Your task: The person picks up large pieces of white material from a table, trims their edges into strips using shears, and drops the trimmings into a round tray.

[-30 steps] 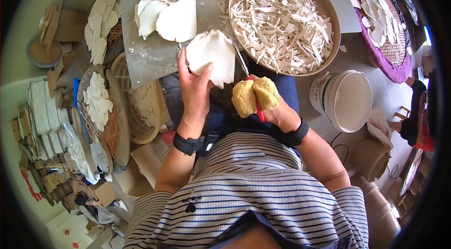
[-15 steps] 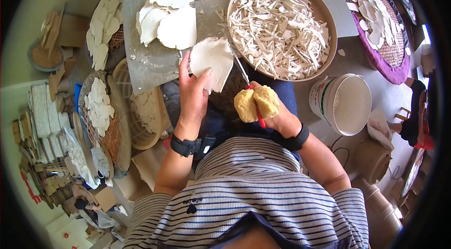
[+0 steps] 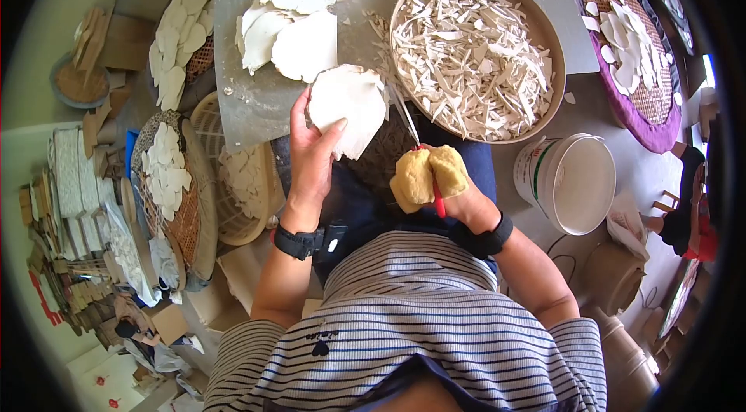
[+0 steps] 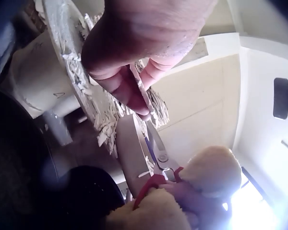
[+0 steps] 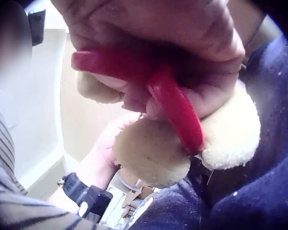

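Left hand (image 3: 312, 162): fingers pinch white sheet (image 3: 350, 107), best held steady. Right hand (image 3: 472, 208): fingers curl round scissors (image 4: 163, 157); shallow snips advisable.

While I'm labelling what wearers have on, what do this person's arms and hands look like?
The left hand and right hand are ungloved. Each arm wears a black strap; the left one bears a dark box. The short sleeves are pale with dark stripes, leaving the forearms bare.

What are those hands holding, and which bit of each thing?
The left hand pinches a white sheet by its left edge; the right hand grips scissors by their red handles.
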Action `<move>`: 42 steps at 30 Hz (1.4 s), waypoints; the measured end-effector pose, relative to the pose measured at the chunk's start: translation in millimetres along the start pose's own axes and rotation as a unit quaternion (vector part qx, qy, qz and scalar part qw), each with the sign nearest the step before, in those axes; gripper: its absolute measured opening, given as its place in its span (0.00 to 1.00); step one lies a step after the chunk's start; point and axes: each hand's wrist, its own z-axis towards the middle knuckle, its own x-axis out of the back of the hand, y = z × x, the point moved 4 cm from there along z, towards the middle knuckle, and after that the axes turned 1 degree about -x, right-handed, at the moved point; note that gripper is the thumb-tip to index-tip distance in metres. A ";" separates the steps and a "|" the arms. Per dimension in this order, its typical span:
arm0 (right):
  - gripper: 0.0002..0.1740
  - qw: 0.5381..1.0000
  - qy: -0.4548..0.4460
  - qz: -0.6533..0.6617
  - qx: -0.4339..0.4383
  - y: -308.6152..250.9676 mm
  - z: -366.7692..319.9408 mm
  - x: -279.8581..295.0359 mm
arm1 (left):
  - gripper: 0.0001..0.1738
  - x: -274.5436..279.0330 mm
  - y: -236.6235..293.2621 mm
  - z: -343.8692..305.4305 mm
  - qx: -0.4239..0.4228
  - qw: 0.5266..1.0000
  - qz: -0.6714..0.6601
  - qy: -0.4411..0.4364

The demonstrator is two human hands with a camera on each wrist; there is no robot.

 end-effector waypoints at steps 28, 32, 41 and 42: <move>0.14 0.944 -0.043 -0.301 0.132 -16.6 17.7 -19.3 | 0.37 12.2 -3.8 -20.8 -0.015 0.997 0.004 0.077; 0.14 0.965 -0.061 -0.238 0.090 -11.0 24.7 -23.1 | 0.38 14.4 0.7 -18.2 0.003 0.999 0.032 0.040; 0.13 0.967 -0.045 -0.234 0.094 -19.6 23.1 -25.5 | 0.36 30.1 -9.6 -23.1 -0.008 0.996 0.005 0.094; 0.14 0.961 -0.045 -0.254 0.100 -18.1 23.0 -25.7 | 0.35 29.9 -8.7 -22.2 -0.003 0.996 0.003 0.088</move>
